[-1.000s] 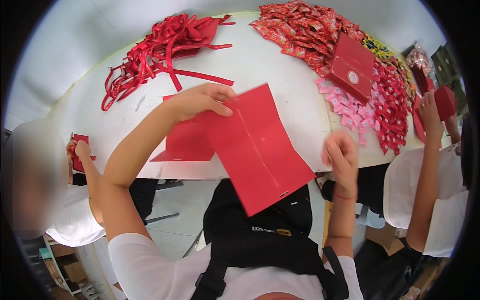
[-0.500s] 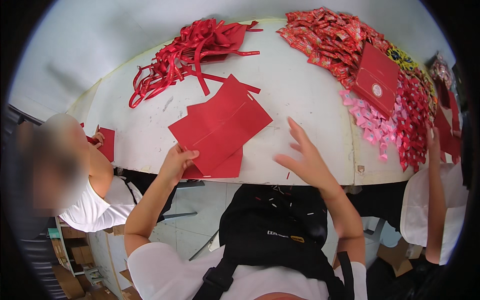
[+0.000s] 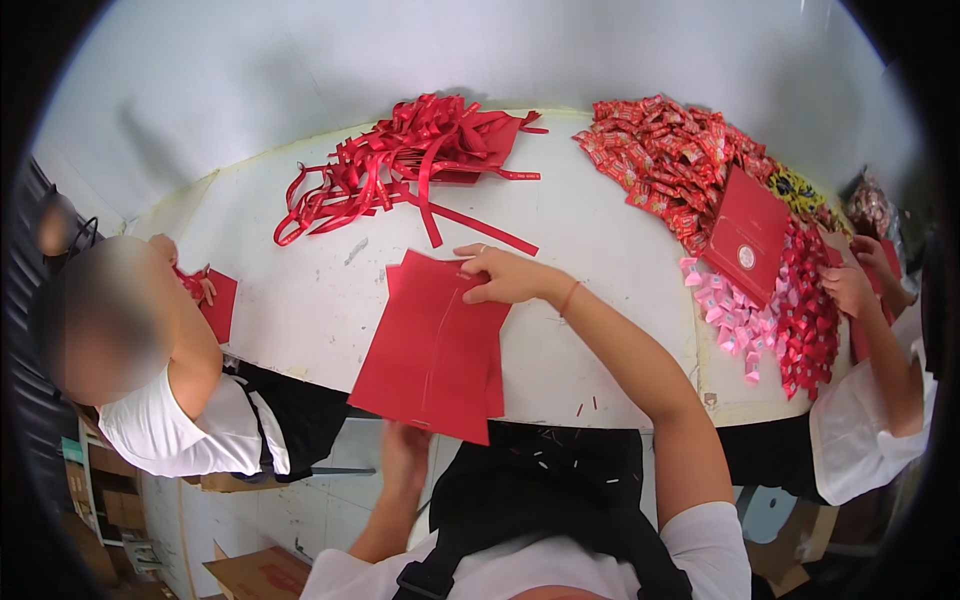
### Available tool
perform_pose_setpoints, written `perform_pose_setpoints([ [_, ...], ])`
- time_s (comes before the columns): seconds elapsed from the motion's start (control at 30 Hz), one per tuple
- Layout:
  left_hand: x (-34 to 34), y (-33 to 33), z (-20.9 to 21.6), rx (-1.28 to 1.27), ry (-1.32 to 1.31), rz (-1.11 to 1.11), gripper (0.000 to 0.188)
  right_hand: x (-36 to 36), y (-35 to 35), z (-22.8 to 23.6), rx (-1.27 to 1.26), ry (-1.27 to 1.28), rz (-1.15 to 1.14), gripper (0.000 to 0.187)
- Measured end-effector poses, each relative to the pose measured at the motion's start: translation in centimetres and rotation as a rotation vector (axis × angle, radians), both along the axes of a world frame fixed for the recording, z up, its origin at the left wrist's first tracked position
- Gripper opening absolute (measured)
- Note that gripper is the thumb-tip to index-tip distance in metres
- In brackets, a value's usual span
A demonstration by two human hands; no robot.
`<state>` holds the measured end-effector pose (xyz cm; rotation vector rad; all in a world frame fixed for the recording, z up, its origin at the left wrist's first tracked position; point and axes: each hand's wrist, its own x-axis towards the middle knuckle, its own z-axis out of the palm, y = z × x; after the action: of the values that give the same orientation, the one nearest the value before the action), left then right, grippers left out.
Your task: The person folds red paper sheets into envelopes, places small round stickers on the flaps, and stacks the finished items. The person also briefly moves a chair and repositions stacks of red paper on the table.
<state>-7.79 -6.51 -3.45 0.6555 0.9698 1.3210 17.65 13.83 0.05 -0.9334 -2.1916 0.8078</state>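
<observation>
Red card at near table edge, both hands on or close to it

The red card [image 3: 425, 345] is in front of the person at the near edge of the white table [image 3: 610, 330]. Its lower end projects past that edge. A pale lengthwise line marks its face. A second red sheet [image 3: 495, 388] shows beneath it, along the right side and at the top left corner.

Right hand [image 3: 502, 276]: at the upper right corner of the card, fingers partly curled, thumb and forefinger over the face. Whether they pinch it cannot be told.

Left hand [image 3: 405, 455]: below the lower end of the card. The fingertips are hidden behind it, so their opening and hold cannot be told.

Surroundings: a tangle of red ribbons [image 3: 375, 170] lies beyond the card. At the far right are red packets [image 3: 660, 160], a red box [image 3: 748, 232] with a pale round emblem, pink pieces [image 3: 738, 320] and red pieces [image 3: 808, 335]. A co-worker sits at each side; the left co-worker's hand is at a red piece [image 3: 222, 308].
</observation>
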Motion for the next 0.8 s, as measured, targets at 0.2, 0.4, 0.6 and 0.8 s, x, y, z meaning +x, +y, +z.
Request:
perform_pose_setpoints([
  [0.2, -2.4, 8.4, 3.8, 0.405, -0.091, 0.034, 0.056, 0.9, -3.6, 3.3, 0.175, 0.154, -0.34, 0.018],
  [0.4, 2.9, 11.7, 4.7, 0.57, 0.39, -0.167, 0.06, 6.5, -13.0, -0.1, 0.184, 0.198, -0.617, 0.024],
  [0.6, 8.3, 14.1, 2.5, 0.697, 0.677, -0.403, 0.053, 10.4, -16.7, -0.3, 0.31, 0.282, -0.895, 0.042],
  [0.8, 13.8, 34.1, 5.0, 0.232, 0.118, -0.45, 0.042, 26.6, -15.8, 1.0, 0.495, -0.294, -1.3, 0.072],
])
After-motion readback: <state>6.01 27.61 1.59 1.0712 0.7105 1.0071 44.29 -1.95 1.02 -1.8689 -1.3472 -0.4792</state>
